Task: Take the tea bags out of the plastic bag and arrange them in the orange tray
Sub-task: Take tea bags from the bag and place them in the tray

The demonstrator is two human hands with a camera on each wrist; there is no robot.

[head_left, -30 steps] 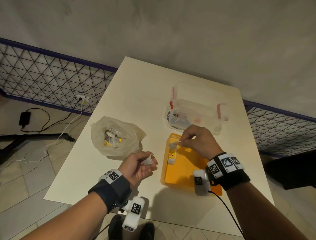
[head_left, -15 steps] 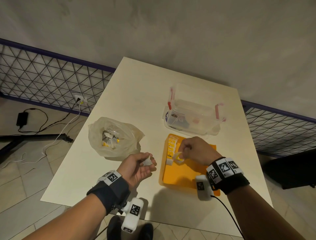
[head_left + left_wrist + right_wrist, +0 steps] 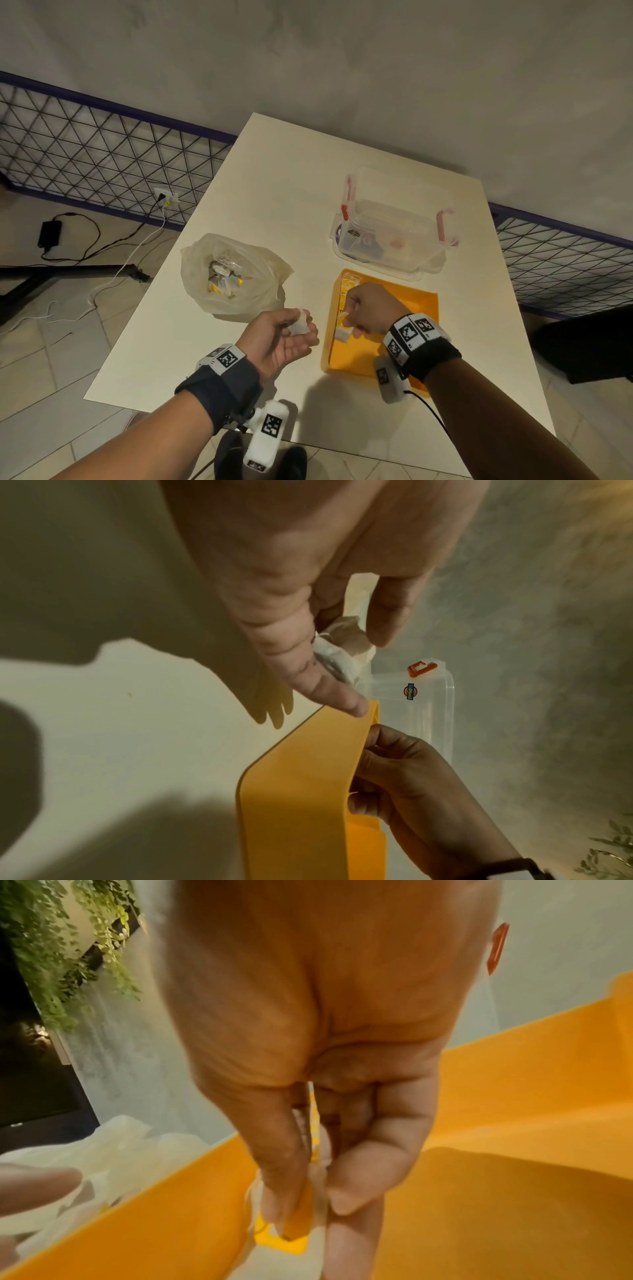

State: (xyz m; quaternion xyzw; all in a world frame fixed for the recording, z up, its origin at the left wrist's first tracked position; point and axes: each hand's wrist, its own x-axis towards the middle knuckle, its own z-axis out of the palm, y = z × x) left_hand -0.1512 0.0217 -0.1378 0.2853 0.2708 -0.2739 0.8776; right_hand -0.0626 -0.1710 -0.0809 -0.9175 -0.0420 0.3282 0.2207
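Several wrapped tea bags (image 3: pixel 224 279) lie heaped inside the plastic bag (image 3: pixel 236 274), which sits open-mouthed on the left part of the desk (image 3: pixel 274 192). Just beside it, toward the near edge, the left hand (image 3: pixel 279 337) hovers palm up, its fingers (image 3: pixel 308 669) curled loosely round one crumpled white tea bag (image 3: pixel 298 322). Right of that hand stands the orange tray (image 3: pixel 424 301). Along its left wall some tea bags (image 3: pixel 346 296) with yellow labels already lie in a row. The right hand (image 3: pixel 371 310) is down inside the tray over that row, thumb and fingers (image 3: pixel 359 1177) pinched tight on a tea bag with a yellow tag (image 3: pixel 291 1231). Beyond the tray, a clear lidded box (image 3: pixel 394 229) with red clips rests on the desk.
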